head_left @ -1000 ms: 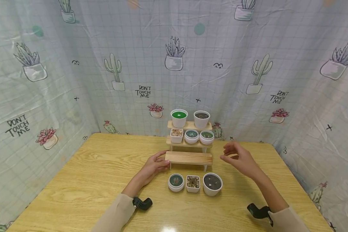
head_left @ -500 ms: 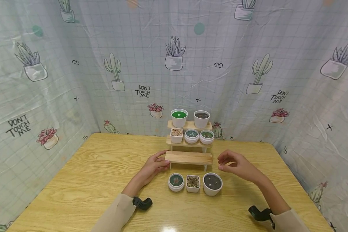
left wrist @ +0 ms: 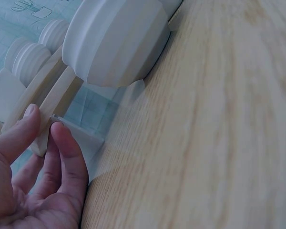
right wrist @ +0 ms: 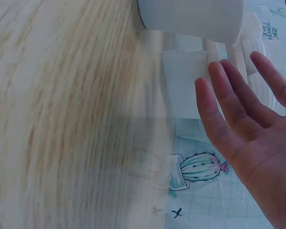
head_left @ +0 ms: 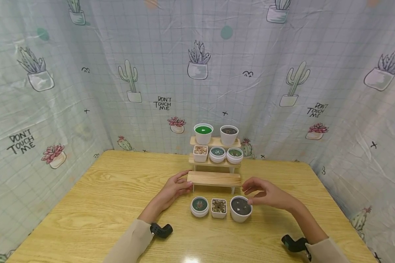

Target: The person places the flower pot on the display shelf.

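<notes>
My left hand [head_left: 172, 190] pinches the left end of the lowest wooden step [head_left: 214, 178] of a tiered plant stand. In the left wrist view the thumb lies on one face of the board [left wrist: 62, 93] and the fingers on the other. My right hand [head_left: 270, 195], fingers loosely bent and holding nothing, is over the right side of a round white pot with dark filling [head_left: 241, 209]. Left of that pot stand a square pot of pebbles [head_left: 219, 208] and a low round pot with dark green filling [head_left: 199, 206], all on the table before the stand.
Two white pots, one green-filled [head_left: 203, 133] and one grey-filled [head_left: 229, 135], stand on the top step. A square pebble pot [head_left: 200, 153] and two low round pots [head_left: 217, 154] share the middle step. Behind the wooden table [head_left: 118, 190] hangs a cactus-print curtain [head_left: 217, 98].
My right hand has come down and toward me, from beside the stand's right end to the dark-filled pot. The left hand keeps its hold; the pots have stayed in place.
</notes>
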### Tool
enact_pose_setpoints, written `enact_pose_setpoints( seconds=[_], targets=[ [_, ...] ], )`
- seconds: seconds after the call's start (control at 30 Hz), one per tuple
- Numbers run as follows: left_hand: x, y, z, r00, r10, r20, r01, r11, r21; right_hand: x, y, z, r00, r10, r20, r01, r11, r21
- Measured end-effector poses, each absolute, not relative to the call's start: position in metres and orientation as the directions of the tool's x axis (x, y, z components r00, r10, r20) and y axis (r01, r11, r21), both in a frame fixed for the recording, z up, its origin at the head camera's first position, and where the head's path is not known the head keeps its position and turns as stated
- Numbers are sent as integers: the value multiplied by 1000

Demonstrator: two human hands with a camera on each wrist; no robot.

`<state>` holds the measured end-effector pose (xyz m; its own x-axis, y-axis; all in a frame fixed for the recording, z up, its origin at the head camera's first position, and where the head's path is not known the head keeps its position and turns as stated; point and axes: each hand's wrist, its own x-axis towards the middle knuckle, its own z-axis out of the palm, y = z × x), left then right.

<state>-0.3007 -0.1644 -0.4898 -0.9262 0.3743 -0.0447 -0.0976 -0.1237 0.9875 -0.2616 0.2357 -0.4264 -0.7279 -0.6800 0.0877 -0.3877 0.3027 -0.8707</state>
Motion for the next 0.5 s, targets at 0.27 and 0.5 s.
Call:
enact_pose_setpoints(
  seconds=[0.27,0.5],
  targets=[
    [-302,-165,-491,-922,385,-42,-93,-115,989,-262,234,-432,-681,-732,23,-348,296,-890],
    [-302,-166,-490,-922,386,-40,-91,-114,989,-262,232,-434,-650,-760,-14,-341,309,-888]
  ],
)
